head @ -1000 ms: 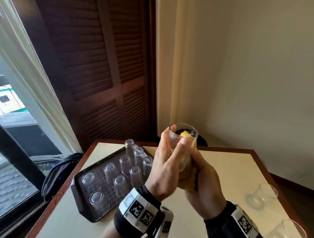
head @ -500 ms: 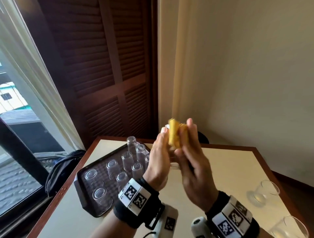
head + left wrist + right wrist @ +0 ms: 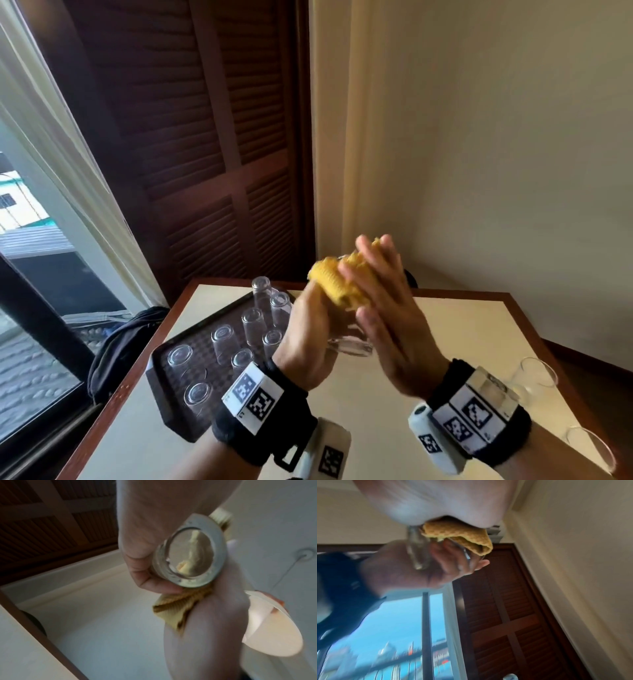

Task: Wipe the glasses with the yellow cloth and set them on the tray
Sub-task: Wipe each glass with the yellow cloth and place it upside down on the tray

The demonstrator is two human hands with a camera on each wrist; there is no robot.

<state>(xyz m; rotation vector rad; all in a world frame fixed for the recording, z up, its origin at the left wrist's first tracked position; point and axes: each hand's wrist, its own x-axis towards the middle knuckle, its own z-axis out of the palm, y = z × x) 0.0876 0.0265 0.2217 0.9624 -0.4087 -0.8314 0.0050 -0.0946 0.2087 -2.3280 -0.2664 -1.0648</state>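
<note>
My left hand (image 3: 308, 318) grips a clear glass (image 3: 349, 346) held up over the table, its thick base (image 3: 188, 558) turned toward me. The yellow cloth (image 3: 339, 284) is bunched over the far end of the glass, and some of it shows inside through the base. My right hand (image 3: 373, 274) holds the cloth (image 3: 458, 538) against the glass from the right, fingers stretched over it. The dark tray (image 3: 161, 370) lies at the table's left, carrying several glasses upside down (image 3: 222, 339). Two more glasses (image 3: 532, 377) (image 3: 589, 448) stand on the table at the right.
The cream table (image 3: 462, 329) has a brown wooden rim. A dark bag (image 3: 120, 346) hangs off its left edge by the window. Louvred wooden doors and a plain wall stand behind the table.
The glass stood mouth up with the cloth inside; it is now tipped with its base toward me. The right hand has come up over the cloth at the far end.
</note>
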